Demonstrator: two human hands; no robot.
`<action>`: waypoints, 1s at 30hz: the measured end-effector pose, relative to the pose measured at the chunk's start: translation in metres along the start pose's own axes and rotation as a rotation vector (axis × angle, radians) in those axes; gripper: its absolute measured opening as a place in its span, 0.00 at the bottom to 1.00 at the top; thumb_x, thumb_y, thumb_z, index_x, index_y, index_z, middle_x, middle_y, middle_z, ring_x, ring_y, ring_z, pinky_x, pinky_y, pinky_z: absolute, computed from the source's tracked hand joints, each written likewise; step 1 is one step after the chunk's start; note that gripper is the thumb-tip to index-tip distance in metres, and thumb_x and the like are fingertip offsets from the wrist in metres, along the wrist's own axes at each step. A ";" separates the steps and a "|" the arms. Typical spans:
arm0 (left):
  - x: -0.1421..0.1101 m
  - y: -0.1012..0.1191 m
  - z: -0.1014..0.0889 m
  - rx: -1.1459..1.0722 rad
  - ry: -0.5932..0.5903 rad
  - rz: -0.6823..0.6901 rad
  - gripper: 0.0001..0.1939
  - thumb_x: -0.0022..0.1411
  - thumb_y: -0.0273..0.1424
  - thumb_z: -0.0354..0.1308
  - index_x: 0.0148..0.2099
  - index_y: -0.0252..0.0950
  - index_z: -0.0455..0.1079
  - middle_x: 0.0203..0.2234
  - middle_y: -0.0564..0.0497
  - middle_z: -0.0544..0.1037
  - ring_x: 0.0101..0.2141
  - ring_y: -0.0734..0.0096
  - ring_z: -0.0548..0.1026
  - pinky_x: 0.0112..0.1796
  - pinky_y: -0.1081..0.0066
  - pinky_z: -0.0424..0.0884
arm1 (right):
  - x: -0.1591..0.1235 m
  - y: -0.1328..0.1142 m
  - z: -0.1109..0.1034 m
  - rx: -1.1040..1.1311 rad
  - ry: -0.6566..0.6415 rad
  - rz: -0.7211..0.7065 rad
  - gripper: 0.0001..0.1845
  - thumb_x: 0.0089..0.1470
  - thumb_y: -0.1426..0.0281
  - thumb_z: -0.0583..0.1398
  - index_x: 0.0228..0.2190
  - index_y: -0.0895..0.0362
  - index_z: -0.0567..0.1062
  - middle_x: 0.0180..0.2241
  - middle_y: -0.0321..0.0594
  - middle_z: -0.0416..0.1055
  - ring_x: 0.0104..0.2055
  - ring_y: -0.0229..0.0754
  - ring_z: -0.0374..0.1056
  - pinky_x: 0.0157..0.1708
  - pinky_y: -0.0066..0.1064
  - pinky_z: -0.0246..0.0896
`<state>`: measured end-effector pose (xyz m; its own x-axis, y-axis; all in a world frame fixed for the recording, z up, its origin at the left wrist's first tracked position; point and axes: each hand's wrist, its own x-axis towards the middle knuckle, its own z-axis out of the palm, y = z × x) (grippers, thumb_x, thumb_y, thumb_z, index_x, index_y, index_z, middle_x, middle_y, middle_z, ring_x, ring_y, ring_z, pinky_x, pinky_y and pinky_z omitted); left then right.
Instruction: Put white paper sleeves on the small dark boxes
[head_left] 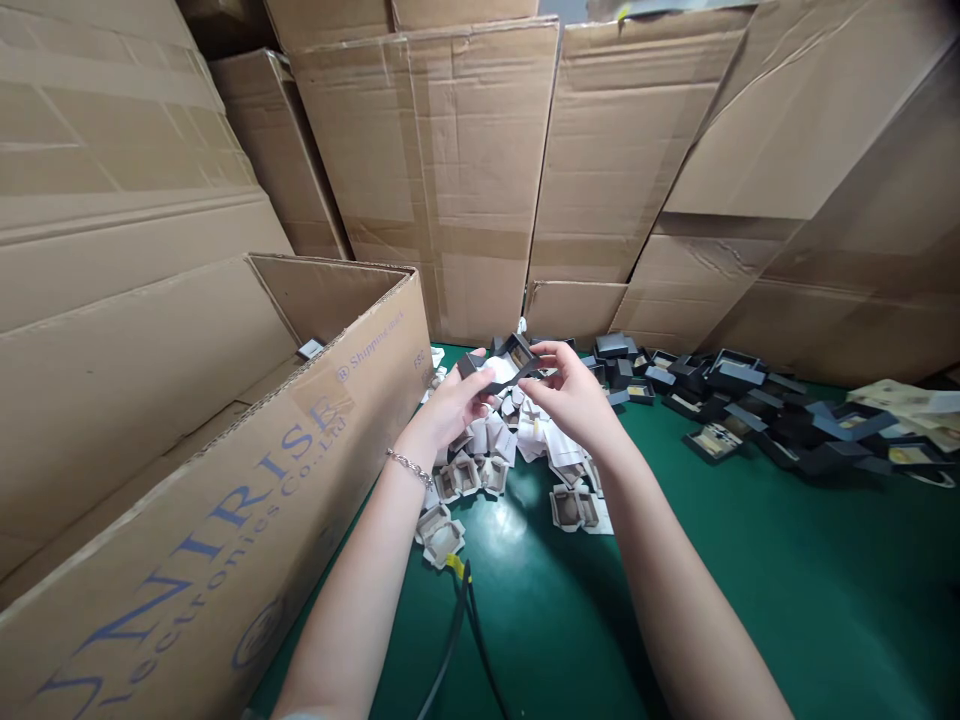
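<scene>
Over the middle of the green table, both of my hands are on a small black box (517, 352) that is open and has something white inside. My left hand (450, 405) grips its left end, thumb on top; a silver chain bracelet circles that wrist. At the box's right end, my right hand (566, 390) has its thumb and fingers closed on the edge. Below and behind the hands lies a heap of small white and grey card inserts (469, 472), partly covered by my fingers.
A large open cardboard carton (360, 370) with blue print stands at the left. Several black boxes (739, 372) are piled at the right, near a pale cloth bag (915, 405). Big cartons (457, 180) wall off the back. A black strap (454, 640) with yellow tape lies in front.
</scene>
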<state>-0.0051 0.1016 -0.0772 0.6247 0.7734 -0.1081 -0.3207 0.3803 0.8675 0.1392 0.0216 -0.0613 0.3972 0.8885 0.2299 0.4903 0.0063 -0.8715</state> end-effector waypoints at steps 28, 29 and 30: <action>0.006 -0.004 0.004 -0.171 0.152 -0.020 0.03 0.53 0.20 0.56 0.31 0.29 0.65 0.21 0.52 0.69 0.20 0.80 0.66 0.20 0.79 0.61 | 0.002 0.009 -0.027 -0.274 0.003 -0.104 0.30 0.54 0.54 0.57 0.54 0.55 0.63 0.46 0.47 0.69 0.40 0.44 0.68 0.39 0.36 0.62; 0.006 -0.002 0.003 -0.179 0.172 -0.023 0.03 0.52 0.20 0.56 0.30 0.29 0.64 0.21 0.52 0.69 0.20 0.81 0.65 0.20 0.79 0.59 | 0.005 0.015 -0.030 -0.362 0.041 -0.086 0.27 0.55 0.56 0.56 0.53 0.57 0.66 0.46 0.48 0.69 0.40 0.45 0.68 0.39 0.38 0.61; 0.006 0.000 0.002 -0.185 0.192 -0.022 0.03 0.52 0.19 0.55 0.30 0.30 0.64 0.21 0.52 0.69 0.19 0.81 0.65 0.19 0.79 0.58 | 0.008 0.021 -0.030 -0.463 0.048 -0.066 0.24 0.55 0.59 0.56 0.49 0.58 0.69 0.44 0.49 0.70 0.41 0.46 0.67 0.40 0.38 0.60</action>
<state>-0.0004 0.1055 -0.0767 0.4925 0.8390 -0.2313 -0.4439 0.4708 0.7624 0.1764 0.0153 -0.0647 0.3838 0.8708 0.3073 0.8058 -0.1533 -0.5720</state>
